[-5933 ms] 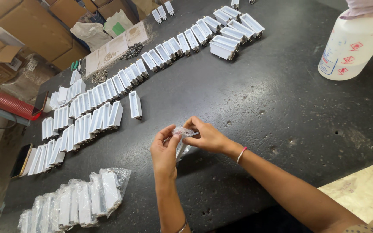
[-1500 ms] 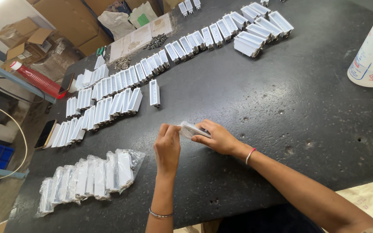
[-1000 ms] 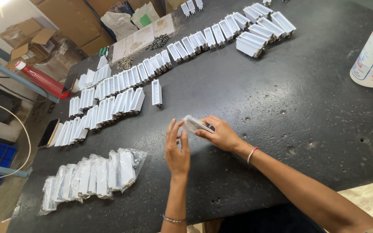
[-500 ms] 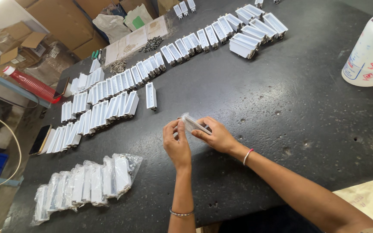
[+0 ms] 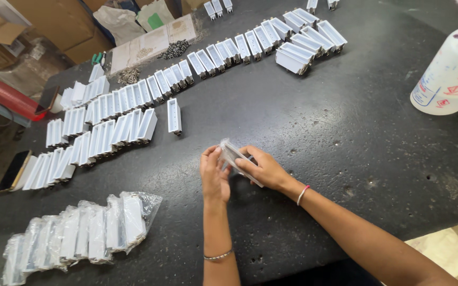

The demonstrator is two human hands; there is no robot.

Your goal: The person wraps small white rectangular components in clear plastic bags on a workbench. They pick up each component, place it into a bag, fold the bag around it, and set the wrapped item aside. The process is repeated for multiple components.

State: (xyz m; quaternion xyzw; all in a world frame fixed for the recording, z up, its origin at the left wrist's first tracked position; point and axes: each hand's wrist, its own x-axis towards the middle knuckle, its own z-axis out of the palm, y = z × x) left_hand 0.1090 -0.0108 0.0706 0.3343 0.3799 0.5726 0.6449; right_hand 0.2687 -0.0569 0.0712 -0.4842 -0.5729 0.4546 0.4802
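Nearest the camera: two bare forearms reaching up from the bottom edge over a dark speckled table [image 5: 345, 137]. Thin bangle on the left wrist, pink-and-white band on the right.

Left hand [image 5: 214, 177] and right hand [image 5: 263, 168] close together at table centre, both pinched on one small white part in a clear plastic sleeve [image 5: 234, 159]. Part held just above the table surface, tilted, one end up toward the left fingertips, the other running down under the right palm. Left fingers upright along the sleeve's near end; right thumb and fingers closed over its middle. Cannot tell whether the sleeve is fully on.

Lower left, well apart from the hands: row of bagged white parts [image 5: 80, 233], overlapping, in crinkled clear plastic.

Farther out, left of centre: rows of unbagged white parts [image 5: 107, 127] standing on edge, tightly packed. Just beside them, one single white part [image 5: 174, 115] lying alone.

Beyond, a long diagonal line of white parts [image 5: 229, 50] running toward the far right corner, ending in a stacked cluster [image 5: 303, 45].

Far left edge: piles of small dark screws [image 5: 176, 49] on a pale sheet of card [image 5: 149, 45]. Cardboard boxes [image 5: 54, 26] behind.

Far right: white plastic bottle [image 5: 446, 74] with red markings, standing upright.
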